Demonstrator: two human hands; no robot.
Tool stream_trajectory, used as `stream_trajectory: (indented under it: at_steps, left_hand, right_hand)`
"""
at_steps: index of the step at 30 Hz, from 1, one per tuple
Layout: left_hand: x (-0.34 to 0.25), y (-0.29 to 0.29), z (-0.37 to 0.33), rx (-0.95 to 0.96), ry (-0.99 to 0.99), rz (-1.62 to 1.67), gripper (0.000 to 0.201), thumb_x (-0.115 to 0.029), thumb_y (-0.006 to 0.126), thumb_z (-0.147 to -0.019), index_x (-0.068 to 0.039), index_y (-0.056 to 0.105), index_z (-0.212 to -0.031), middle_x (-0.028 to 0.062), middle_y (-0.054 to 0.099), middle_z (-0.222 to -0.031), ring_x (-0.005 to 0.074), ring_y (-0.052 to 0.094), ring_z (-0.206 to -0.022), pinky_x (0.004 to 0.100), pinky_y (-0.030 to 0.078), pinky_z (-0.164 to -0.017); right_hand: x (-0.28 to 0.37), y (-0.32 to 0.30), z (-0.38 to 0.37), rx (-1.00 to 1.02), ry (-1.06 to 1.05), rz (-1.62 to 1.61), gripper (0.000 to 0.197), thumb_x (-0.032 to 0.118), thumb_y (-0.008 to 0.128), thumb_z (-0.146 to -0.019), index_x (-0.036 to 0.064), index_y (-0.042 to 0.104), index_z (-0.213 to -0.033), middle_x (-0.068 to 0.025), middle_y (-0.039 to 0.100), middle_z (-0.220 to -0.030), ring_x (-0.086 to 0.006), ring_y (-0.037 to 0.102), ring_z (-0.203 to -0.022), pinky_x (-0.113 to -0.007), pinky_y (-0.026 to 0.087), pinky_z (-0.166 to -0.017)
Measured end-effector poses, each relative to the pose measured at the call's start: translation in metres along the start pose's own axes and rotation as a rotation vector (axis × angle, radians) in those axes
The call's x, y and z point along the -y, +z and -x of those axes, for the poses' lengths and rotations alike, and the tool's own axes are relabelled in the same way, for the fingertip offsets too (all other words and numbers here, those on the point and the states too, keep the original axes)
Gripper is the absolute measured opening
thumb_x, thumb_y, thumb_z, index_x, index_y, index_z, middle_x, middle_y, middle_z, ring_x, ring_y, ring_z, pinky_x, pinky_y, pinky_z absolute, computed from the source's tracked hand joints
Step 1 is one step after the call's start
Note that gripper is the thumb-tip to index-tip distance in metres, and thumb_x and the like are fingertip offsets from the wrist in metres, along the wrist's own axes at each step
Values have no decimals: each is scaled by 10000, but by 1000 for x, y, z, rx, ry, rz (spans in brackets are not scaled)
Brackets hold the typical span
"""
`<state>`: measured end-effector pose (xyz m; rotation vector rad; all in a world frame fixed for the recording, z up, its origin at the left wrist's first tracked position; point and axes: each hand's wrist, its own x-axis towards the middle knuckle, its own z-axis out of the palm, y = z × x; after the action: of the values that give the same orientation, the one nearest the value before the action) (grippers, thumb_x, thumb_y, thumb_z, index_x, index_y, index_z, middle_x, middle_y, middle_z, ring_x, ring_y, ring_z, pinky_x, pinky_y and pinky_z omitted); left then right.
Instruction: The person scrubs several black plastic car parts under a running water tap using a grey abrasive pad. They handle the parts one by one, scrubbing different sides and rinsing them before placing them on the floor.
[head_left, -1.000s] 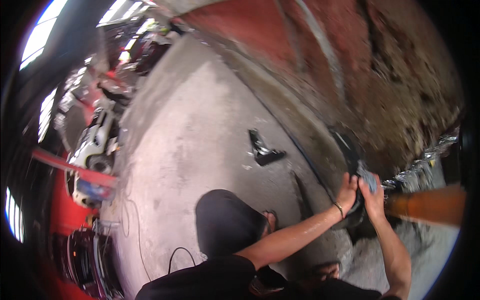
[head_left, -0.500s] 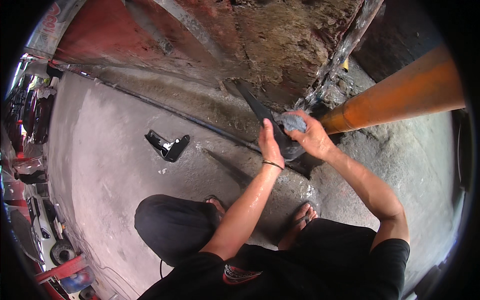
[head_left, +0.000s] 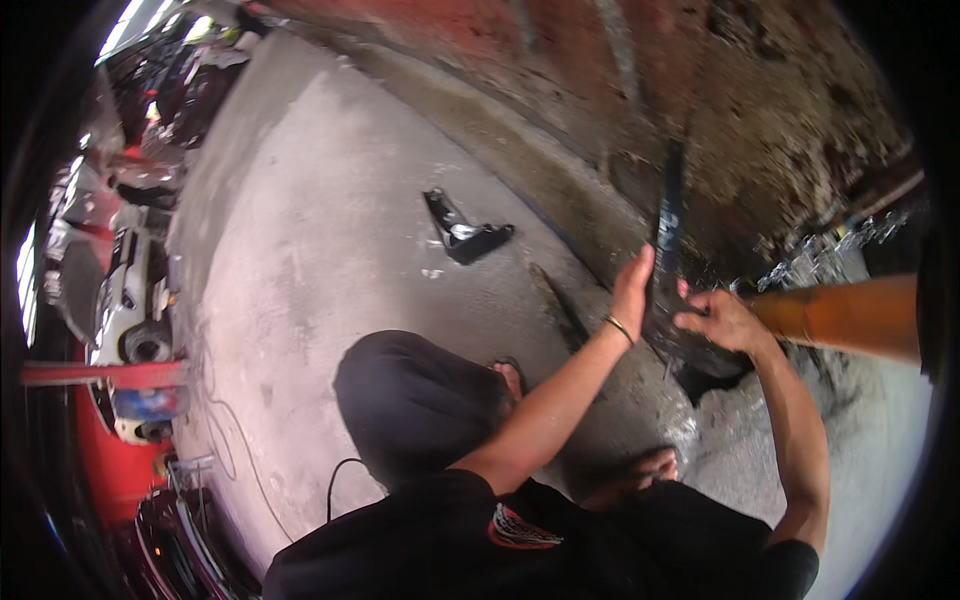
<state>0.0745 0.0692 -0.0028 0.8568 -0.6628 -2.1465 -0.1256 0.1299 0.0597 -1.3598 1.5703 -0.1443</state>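
A wet, glossy black plastic part [head_left: 668,225] with a long narrow arm and a broader lower end is held between my hands, over the dirty wall's foot. My left hand [head_left: 632,292], a band at its wrist, grips its left edge. My right hand [head_left: 730,322] is closed on its right side, thumb across the front. The grey rag seen earlier in the right hand does not show now. Another black angled plastic part [head_left: 465,235], with white patches, lies on the concrete to the left.
A thick orange pipe [head_left: 850,315] comes in from the right, close beyond my right hand. The stained wall [head_left: 760,130] rises ahead. A thin cable [head_left: 245,440] trails over the concrete floor [head_left: 290,230]. Parked vehicles, among them a white one [head_left: 125,290], stand far left.
My view has turned, shifting the scene rightward. The black part has swung more upright in my hands. The grey rag in my right hand has gone out of sight.
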Motion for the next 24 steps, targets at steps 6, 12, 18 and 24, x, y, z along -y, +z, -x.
stream_trajectory:
  at_steps: [6,12,18,24]
  left_hand:
    - [47,-1,11,-260,277,-488,680,-474,718,-971,-16,504,-1425,101,627,-1283,183,564,-1204,332,428,-1063]
    - [36,-17,17,-149,139,-252,575,-442,763,-947,-37,590,-1317,36,656,-1156,117,598,-1055,279,487,-925]
    - [23,4,23,-195,261,-417,445,-369,771,-947,-18,653,-1194,23,667,-1080,112,587,-1001,277,494,-886]
    - [38,-11,11,-215,283,-337,413,-336,739,-984,-2,664,-1214,9,659,-1082,90,574,-977,259,480,-871]
  right_hand:
    - [-14,23,-3,-339,-156,64,400,343,822,-842,-24,728,-972,-240,711,-938,-415,695,-911,-459,532,-800]
    - [5,38,9,-394,-203,109,327,251,796,-868,-33,737,-1020,-215,714,-1016,-411,690,-972,-449,535,-851]
    - [-11,35,11,-379,-205,-55,342,310,785,-899,-20,714,-955,-204,700,-970,-389,686,-915,-431,532,-810]
    - [-12,-9,27,-449,-75,-387,269,338,702,-988,70,683,-1011,-24,677,-921,-121,609,-845,-322,511,-763]
